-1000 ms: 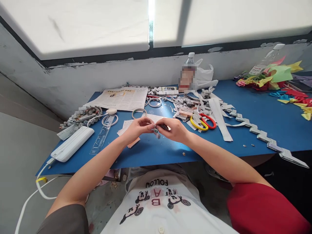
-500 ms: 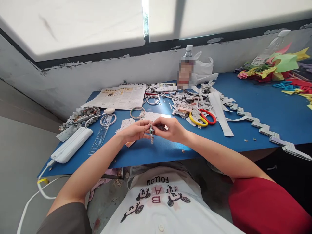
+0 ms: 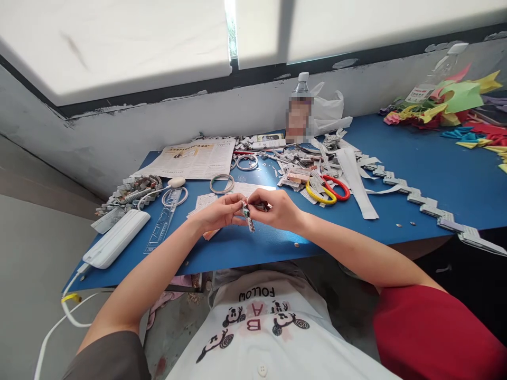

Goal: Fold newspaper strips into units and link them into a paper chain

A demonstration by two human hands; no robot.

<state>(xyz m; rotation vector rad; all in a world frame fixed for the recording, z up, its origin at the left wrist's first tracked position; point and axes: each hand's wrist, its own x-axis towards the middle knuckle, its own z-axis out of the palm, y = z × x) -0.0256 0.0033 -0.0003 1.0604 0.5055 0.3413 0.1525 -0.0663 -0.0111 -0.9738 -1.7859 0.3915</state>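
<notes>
Head view: left hand [image 3: 225,211] and right hand [image 3: 276,209] meet, fingertips pinching a small folded paper piece [image 3: 249,217].

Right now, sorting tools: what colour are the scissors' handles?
Yellow handle, red handle; best in head view.

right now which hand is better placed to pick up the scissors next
Probably the right hand: the scissors lie on its side, nearer to it than to the left hand. Both hold the folded paper piece, so the right might have to let go first.
</notes>
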